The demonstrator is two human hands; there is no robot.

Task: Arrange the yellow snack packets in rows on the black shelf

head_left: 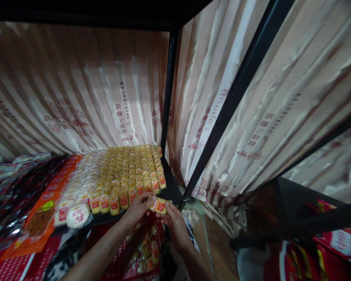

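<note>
Between my two hands is a small yellow wrapped snack pack (159,206) with a red and white label. My left hand (139,207) pinches its left end. My right hand (174,220) grips the right end with thumb and fingers. Just behind them, tight rows of the same yellow snack packs (128,171) stand upright on a black shelf (171,183). Below my hands, a red basket (119,253) holds more yellow packs (148,253), partly hidden by my forearms.
Left of the rows lie clear-wrapped white round cakes (77,215), an orange snack bag (46,207) and dark shiny packages (20,195). Black frame posts (231,97) and pale printed curtains (105,89) enclose the shelf. Red packages (339,246) sit at lower right.
</note>
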